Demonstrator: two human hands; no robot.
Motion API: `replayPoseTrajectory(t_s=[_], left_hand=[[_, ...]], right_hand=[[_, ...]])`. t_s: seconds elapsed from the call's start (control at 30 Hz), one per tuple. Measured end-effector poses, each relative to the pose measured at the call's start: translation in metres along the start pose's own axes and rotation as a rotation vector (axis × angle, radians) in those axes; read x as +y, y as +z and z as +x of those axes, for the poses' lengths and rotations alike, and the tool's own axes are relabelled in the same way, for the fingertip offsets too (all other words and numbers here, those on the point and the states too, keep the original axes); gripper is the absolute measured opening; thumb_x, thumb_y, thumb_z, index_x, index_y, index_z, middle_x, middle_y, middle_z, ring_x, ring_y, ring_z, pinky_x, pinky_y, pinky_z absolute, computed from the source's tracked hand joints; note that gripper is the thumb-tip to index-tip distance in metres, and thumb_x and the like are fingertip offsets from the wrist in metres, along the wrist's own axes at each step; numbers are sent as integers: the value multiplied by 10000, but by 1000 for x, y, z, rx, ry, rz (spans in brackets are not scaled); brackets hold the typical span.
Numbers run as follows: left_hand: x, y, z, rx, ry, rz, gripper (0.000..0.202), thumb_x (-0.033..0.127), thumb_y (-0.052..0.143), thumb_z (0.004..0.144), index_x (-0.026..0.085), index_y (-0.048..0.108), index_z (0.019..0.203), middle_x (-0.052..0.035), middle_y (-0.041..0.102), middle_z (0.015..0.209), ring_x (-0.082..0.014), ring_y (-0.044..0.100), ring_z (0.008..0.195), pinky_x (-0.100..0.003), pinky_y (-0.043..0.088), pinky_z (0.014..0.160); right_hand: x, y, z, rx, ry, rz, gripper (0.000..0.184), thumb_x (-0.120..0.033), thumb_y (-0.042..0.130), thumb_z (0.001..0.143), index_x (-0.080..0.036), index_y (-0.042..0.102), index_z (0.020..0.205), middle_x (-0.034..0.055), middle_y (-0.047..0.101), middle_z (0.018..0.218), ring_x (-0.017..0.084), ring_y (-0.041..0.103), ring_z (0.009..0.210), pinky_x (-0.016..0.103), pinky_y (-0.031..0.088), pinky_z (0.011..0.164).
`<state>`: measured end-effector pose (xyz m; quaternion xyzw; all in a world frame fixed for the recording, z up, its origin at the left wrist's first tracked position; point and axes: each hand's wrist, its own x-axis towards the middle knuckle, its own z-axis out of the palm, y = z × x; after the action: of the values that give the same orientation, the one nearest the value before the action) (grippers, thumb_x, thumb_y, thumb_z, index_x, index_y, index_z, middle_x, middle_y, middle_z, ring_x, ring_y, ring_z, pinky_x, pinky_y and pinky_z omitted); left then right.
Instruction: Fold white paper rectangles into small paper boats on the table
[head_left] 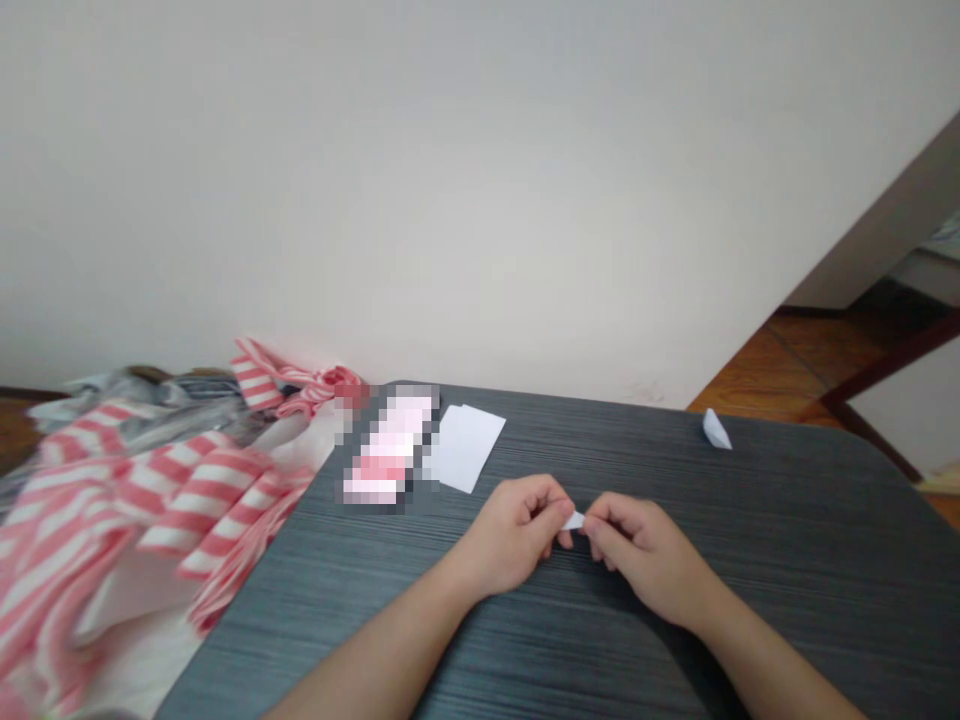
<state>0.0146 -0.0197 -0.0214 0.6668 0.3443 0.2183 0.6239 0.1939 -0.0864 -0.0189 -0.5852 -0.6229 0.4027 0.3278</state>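
Between my two hands is a small piece of folded white paper (574, 521), mostly covered by my fingers. My left hand (517, 535) pinches its left end between thumb and fingers. At its right end, my right hand (645, 555) is closed in a similar pinch. Both hands are held over the dark table, close together. Sheets of white paper (469, 448) lie flat on the table beyond my left hand. Toward the far right edge of the table rests a small folded white paper shape (716, 429), apart from my hands.
A blurred-out pink and white rectangle, perhaps a screen (391, 445), lies left of the paper sheets on the dark wood-grain table (360, 600). Red-and-white striped cloth (217, 490) is heaped at the left. A pale wall (480, 200) rises behind the table; wooden floor (780, 370) shows at the right.
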Motion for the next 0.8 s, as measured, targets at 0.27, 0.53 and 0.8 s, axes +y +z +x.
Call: replayPoseTrajectory(t_s=[0.27,0.53,0.8], left_hand=[[4,0,1,8,9,-20,268,366,514,910,157,569,752,-5,632,668,-80,470,498,-195,352,485],[2,0,1,-18,-2,-25,329,432,497,918,149,588,777,-3,606,636,-82,449,472,-204,335,465],[1,1,1,17,-25,-51,318,423,511,904,163,541,723,4,600,605,-86,458,471,-198,338,464]], right_hand=[[-3,-4,-1,26,-13,-12,233,-210,500,910,-190,562,686,-26,562,613,124,503,579,234,385,568],[4,-7,-2,101,-3,-27,229,-236,493,921,-194,547,702,-28,542,621,130,495,583,245,384,574],[7,-8,-2,166,7,-14,243,-265,491,931,-195,548,705,-33,531,611,134,496,582,248,382,578]])
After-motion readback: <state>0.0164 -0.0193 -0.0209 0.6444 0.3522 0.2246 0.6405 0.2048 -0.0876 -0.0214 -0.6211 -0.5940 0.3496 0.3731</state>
